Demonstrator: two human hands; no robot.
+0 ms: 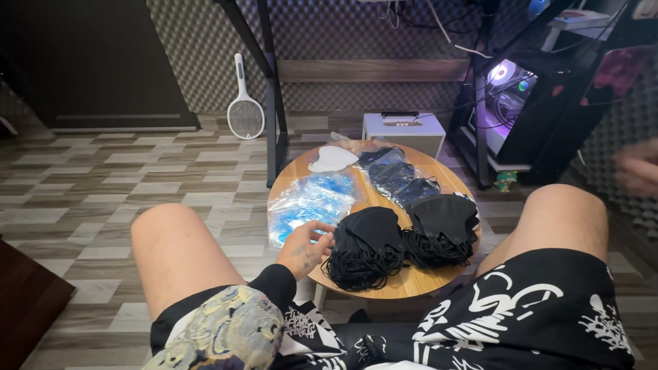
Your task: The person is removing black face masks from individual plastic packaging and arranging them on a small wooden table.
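Nearest the lens, black-sleeved left hand [306,244], fingers loosely apart and holding nothing, touches the near-left stack of black fabric face masks [364,247] on the round wooden tabletop [384,286]; advisable to pinch one mask only, clear of tangled loops; blurred right hand [637,166]: state indeterminable.

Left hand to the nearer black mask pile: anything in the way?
Nothing visible. The left hand is at the round table's edge, fingertips right beside the near black mask pile. The clear plastic bags lie behind the hand, not between it and the pile.
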